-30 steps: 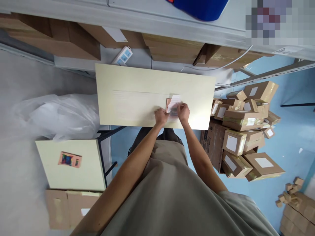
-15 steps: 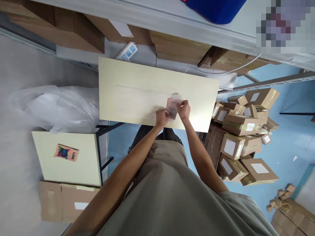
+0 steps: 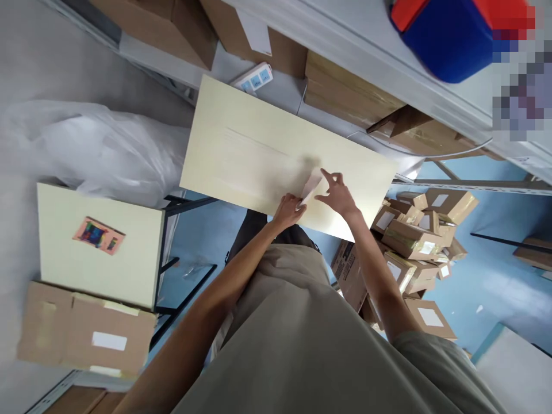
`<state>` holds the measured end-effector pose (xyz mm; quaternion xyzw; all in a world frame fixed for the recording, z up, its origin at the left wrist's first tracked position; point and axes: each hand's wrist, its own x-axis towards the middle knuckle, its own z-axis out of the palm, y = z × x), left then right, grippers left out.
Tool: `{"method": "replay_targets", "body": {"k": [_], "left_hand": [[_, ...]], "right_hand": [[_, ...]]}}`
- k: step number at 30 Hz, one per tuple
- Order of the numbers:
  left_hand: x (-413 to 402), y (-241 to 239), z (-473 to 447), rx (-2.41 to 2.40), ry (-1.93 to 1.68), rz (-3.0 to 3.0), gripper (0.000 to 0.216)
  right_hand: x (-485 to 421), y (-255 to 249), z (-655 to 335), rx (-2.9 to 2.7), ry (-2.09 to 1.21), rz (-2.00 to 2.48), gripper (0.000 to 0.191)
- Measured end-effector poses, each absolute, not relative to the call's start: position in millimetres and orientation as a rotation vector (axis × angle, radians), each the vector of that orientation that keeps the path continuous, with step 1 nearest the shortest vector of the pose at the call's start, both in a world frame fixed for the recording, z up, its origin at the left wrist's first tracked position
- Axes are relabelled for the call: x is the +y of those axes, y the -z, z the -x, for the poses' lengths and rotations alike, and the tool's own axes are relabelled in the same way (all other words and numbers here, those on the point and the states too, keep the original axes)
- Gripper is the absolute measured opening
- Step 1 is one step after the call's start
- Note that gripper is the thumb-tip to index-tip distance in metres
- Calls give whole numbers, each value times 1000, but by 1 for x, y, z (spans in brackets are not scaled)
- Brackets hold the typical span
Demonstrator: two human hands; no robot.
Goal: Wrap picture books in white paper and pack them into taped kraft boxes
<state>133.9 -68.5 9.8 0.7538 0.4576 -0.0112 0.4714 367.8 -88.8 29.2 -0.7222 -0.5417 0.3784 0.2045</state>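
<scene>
My left hand is closed on the lower end of a thin, pale pink packet, which is tilted so that it looks narrow. The packet is just above a cream-coloured board; whether its edge touches the board I cannot tell. My right hand is open beside the packet, with thumb and forefinger spread apart. Its forefinger is close to the packet's upper end. Faint whitish strips lie on the board to the left of my hands.
A pink packet with a colourful print lies on a second board at left, below a large clear plastic bag. A white power strip stands behind the board. Cardboard boxes are piled at right. A blue-and-red container is on the shelf.
My right hand has let go of the packet and opened to its right. The packet has gone from lying face-up to tilted in my left hand. The camera view has turned.
</scene>
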Motion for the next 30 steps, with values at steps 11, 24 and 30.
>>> {"method": "replay_targets", "body": {"k": [11, 24, 30], "left_hand": [[-76, -4, -111, 1350, 71, -1676, 31], [-73, 1, -96, 1769, 62, -1423, 29], [-50, 4, -100, 1448, -289, -1946, 44]], "right_hand": [[21, -49, -349, -2452, -1302, 1853, 39], [18, -1, -313, -1869, -986, 2456, 44], [-55, -4, -296, -1265, -771, 2458, 44]]}}
